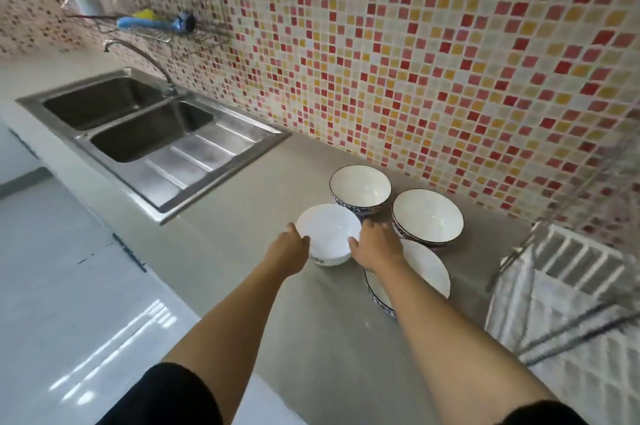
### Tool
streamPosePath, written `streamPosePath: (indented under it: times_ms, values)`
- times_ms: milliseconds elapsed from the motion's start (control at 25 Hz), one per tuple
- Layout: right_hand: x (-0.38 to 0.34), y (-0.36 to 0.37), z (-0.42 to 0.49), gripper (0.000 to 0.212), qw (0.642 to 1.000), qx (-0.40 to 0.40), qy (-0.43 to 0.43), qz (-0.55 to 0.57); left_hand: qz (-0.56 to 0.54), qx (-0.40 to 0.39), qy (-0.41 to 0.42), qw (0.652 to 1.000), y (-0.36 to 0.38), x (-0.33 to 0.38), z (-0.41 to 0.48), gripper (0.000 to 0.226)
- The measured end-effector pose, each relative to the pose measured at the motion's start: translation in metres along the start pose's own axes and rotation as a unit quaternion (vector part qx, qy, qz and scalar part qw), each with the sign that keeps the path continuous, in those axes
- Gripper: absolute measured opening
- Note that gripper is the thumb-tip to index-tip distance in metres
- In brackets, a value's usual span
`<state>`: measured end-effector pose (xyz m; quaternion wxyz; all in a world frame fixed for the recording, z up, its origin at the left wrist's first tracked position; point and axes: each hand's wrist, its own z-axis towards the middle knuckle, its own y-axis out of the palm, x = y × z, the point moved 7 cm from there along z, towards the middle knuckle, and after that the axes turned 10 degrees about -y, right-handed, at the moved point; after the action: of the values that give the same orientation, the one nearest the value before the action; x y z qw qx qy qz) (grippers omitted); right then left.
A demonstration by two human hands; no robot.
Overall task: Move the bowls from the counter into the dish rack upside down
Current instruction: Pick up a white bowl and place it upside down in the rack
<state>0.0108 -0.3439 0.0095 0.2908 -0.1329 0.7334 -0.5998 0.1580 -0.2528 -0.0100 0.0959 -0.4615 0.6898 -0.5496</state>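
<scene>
Several bowls stand upright on the grey counter point(242, 227). A plain white bowl point(329, 232) is nearest the sink. My left hand point(289, 246) touches its left rim and my right hand point(375, 244) its right rim, both cupped around it. Two blue-patterned bowls sit behind, one at the back point(360, 189) and one to its right point(427, 218). A fourth patterned bowl point(426, 269) lies partly under my right forearm. The white dish rack point(568, 265) stands at the right edge of the counter.
A steel double sink point(138, 134) with a drainboard and a curved tap point(142, 56) lies to the left. A wall shelf point(156, 28) holds a blue brush. Mosaic tiles back the counter. White floor point(69, 286) lies below the counter's front edge.
</scene>
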Motion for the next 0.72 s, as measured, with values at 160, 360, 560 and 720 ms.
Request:
streamPosePath:
  times_ms: [160,360,560,720]
  values:
    - [0.001,0.033,0.017,0.057,1.0,-0.02,0.019,-0.009,-0.096,0.012,-0.038,0.995,0.027,-0.003,0.015,0.051]
    - [-0.013,0.02,0.018,0.054,0.998,0.058,0.018,0.028,-0.247,0.015,-0.078,0.966,0.019,-0.012,0.019,0.035]
    - [-0.042,-0.044,0.0,0.061,0.984,0.142,-0.041,0.102,-0.309,0.066,-0.054,0.947,-0.053,-0.011,-0.008,0.033]
    - [-0.062,-0.109,-0.032,0.054,0.944,0.226,-0.026,0.237,-0.389,0.08,0.032,0.917,-0.119,0.01,-0.052,0.036]
